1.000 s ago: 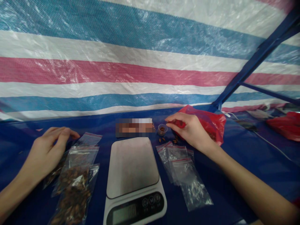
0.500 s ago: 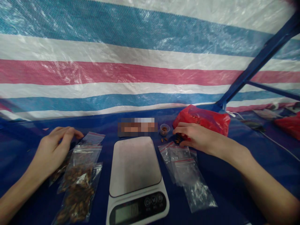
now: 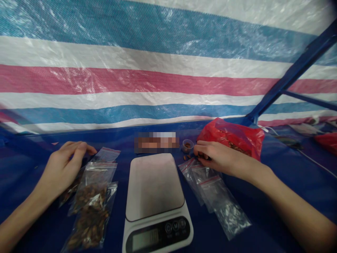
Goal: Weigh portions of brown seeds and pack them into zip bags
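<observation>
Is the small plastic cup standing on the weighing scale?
No, the plastic cup stands on the blue table, beyond the scale and near the right hand.

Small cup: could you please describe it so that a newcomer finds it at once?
Start at the scale, bottom middle. Just beyond its far right corner, left of the right hand, stands the cup. It is round and clear with brown contents, unlike the flat bags and the red bag nearby.
</observation>
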A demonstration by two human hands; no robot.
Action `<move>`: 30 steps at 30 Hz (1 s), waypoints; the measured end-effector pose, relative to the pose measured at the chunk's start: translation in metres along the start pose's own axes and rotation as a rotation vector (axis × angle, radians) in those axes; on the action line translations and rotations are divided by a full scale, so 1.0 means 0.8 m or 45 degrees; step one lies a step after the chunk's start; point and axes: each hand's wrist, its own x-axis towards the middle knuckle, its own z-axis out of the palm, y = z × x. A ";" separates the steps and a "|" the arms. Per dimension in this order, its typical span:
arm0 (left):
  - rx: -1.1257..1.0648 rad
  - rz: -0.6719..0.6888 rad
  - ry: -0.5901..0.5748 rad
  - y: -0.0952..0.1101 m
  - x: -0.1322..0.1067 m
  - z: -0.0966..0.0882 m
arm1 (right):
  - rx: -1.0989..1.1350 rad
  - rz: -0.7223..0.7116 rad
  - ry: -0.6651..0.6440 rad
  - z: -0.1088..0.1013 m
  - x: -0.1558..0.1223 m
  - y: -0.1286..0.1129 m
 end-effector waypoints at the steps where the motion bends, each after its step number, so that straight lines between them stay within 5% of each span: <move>1: 0.000 -0.003 -0.001 0.000 0.000 0.000 | 0.003 -0.003 0.001 0.000 0.002 0.001; 23: -0.022 0.019 0.023 0.009 -0.004 -0.002 | 0.136 -0.073 0.105 -0.008 0.009 0.011; 26: -0.021 0.015 0.014 0.012 -0.004 -0.002 | 0.236 -0.074 0.219 -0.019 0.004 0.011; 30: -0.028 0.016 -0.016 0.015 -0.004 -0.002 | 0.414 0.011 0.592 -0.018 0.010 0.001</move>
